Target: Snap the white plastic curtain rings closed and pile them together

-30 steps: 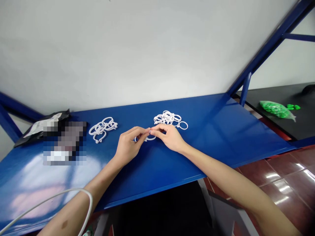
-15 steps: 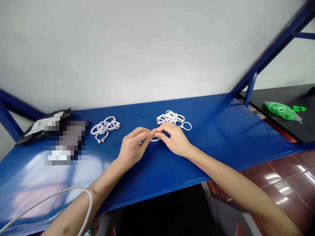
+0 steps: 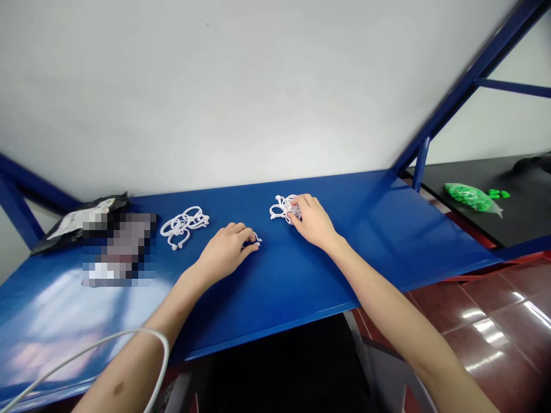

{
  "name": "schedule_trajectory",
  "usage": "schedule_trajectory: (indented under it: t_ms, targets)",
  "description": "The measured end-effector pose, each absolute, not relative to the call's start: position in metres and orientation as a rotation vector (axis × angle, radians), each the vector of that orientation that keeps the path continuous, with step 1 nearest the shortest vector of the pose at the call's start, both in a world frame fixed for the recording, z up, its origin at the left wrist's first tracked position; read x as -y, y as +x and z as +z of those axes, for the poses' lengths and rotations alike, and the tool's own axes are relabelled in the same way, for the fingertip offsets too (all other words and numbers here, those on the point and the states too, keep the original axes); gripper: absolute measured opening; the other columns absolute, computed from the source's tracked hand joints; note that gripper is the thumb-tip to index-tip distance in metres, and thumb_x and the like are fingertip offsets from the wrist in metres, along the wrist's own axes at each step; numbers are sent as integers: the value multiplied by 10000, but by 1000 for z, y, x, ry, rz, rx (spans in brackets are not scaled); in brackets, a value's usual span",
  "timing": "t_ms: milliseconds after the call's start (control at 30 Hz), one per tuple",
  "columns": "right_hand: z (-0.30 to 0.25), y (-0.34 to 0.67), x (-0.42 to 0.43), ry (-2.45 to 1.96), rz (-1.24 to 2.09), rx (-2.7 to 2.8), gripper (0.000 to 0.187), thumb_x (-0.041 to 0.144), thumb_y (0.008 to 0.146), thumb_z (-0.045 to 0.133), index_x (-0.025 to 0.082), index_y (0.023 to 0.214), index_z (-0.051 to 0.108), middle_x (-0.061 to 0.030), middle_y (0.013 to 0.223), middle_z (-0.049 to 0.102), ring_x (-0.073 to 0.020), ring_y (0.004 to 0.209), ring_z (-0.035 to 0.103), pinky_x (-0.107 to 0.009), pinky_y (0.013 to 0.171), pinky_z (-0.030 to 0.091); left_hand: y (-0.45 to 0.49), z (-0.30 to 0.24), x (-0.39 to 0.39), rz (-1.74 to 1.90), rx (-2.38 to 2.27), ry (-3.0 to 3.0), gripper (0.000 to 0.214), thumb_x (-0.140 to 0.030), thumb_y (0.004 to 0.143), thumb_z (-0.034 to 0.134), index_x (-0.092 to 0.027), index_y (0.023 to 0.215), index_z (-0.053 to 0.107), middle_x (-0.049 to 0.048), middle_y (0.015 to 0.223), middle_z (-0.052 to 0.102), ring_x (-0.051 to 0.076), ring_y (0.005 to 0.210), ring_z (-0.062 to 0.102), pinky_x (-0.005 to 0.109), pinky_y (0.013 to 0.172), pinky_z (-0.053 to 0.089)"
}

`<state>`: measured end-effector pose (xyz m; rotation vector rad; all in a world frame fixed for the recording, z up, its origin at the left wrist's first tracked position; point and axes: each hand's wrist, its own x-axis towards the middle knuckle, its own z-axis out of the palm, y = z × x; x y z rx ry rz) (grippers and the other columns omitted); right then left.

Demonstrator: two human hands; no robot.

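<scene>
I log: light bright, even. Glare: pale patch on the bench (image 3: 301,281), left end; white streaks on floor tiles (image 3: 456,292), right of bench. Defect: pixelation masking an item (image 3: 124,241) on the bench's left.

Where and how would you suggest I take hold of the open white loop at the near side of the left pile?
Probably best to pinch the open white loop by its curved right side, coming from the near right and above. That curve juts out from the left pile over the blue tabletop, while its far part appears tangled with the rest.
</scene>
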<state>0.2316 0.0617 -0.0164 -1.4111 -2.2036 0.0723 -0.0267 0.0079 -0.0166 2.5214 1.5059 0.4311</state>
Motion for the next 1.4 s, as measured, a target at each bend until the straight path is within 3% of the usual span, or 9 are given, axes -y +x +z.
schedule_trajectory:
  t_ms: [267, 733, 900, 1033, 1133, 1400]
  targets:
    - [-17, 227, -60, -1562, 66, 2203, 354, 344, 998, 564, 127, 1274, 605, -188, 1224, 661, -364, 1119, 613, -513, 926, 521, -25, -16, -8, 422, -1490, 2548, 171, -286, 981, 527, -215, 895, 658, 70, 913, 675, 260, 876, 566, 396, 795, 452]
    - [-10, 225, -51, -1494, -100, 2037, 286, 316, 983, 578, 140, 1177, 691, -192, 1187, 642, -366, 1093, 582, -528, 933, 511, -19, -11, -4, 642, -1460, 2361, 214, -306, 1005, 444, -218, 906, 613, 62, 906, 686, 239, 874, 615, 373, 788, 483]
    - [-3, 213, -36, -1077, 272, 2143, 233, 286, 999, 579, 222, 1205, 666, -110, 1255, 670, -292, 1218, 582, -485, 1054, 474, -13, -7, 0, 803, -1347, 2055, 201, -382, 1013, 457, -224, 968, 573, 9, 834, 672, 174, 739, 631, 310, 696, 487]
    - [-8, 199, -25, -927, 605, 2224, 172, 272, 1031, 538, 226, 1127, 673, -64, 1149, 725, -225, 1108, 653, -397, 967, 506, -13, -6, 1, 901, -1284, 1858, 206, -417, 1001, 489, -224, 1010, 560, -9, 795, 653, 159, 729, 657, 297, 697, 513]
    - [-12, 194, -23, -969, 693, 2200, 151, 286, 1036, 545, 217, 1064, 676, -49, 1056, 737, -205, 991, 670, -353, 874, 505, -12, -7, 0, 930, -1287, 1827, 180, -397, 988, 517, -225, 1016, 562, -15, 774, 662, 155, 708, 670, 288, 687, 520]
    - [-13, 195, -22, -972, 726, 2249, 170, 265, 1060, 504, 217, 1038, 666, -30, 1007, 738, -188, 932, 652, -327, 819, 474, -5, -15, 3, 909, -1390, 2112, 77, -286, 975, 506, -231, 962, 559, -13, 758, 686, 152, 658, 659, 261, 638, 484]
